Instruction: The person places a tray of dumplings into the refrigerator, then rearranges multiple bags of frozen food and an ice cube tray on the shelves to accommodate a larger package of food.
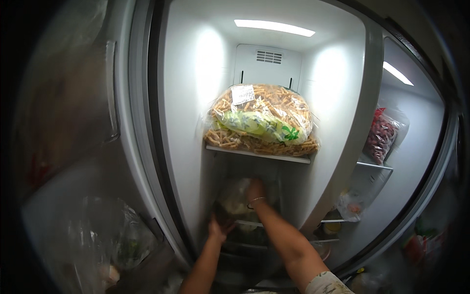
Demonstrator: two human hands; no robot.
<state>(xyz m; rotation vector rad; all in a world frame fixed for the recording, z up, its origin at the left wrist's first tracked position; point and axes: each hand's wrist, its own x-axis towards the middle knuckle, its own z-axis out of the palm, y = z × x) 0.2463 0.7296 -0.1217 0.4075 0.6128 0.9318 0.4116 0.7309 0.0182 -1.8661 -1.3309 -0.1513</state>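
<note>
I look into an open fridge compartment. My left hand (219,228) grips the lower edge of a clear plastic bag (235,198) with pale contents on the second shelf. My right hand (255,189), with a thin bracelet at the wrist, lies on top of the same bag, deeper in. On the glass shelf (258,154) above sits a large clear bag of tan stick-shaped snacks (262,120) with a yellow-green packet inside it.
The open fridge door at right carries a bag of red bits (380,137) on its upper rack and a small bag (350,206) lower down. A closed grey door (73,108) stands at left. Clear bags with greens (128,240) lie at lower left.
</note>
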